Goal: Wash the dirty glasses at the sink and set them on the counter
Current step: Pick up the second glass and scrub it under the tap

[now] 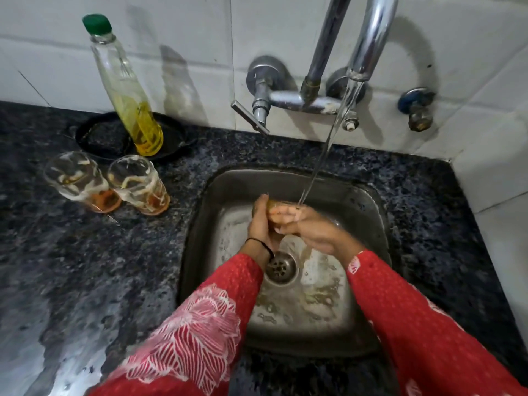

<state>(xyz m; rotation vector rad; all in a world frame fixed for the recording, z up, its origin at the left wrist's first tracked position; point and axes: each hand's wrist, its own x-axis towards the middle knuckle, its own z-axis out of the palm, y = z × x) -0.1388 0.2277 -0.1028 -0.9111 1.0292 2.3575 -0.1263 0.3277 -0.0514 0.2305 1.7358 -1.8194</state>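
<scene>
Head view: a drinking glass (275, 205) is gripped between the left hand (261, 224) and right hand (308, 228) over the steel sink (368, 212), under the tap stream (323, 155); left of the grip, two foam-streaked glasses (107, 182) are seen on the granite counter (85, 252)

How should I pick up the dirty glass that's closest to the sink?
Probably grip that dirty glass around its middle, coming from the sink side. It stands upright with its open rim up, and the other glass sits close on its far side, so the sink-facing wall is free.
</scene>
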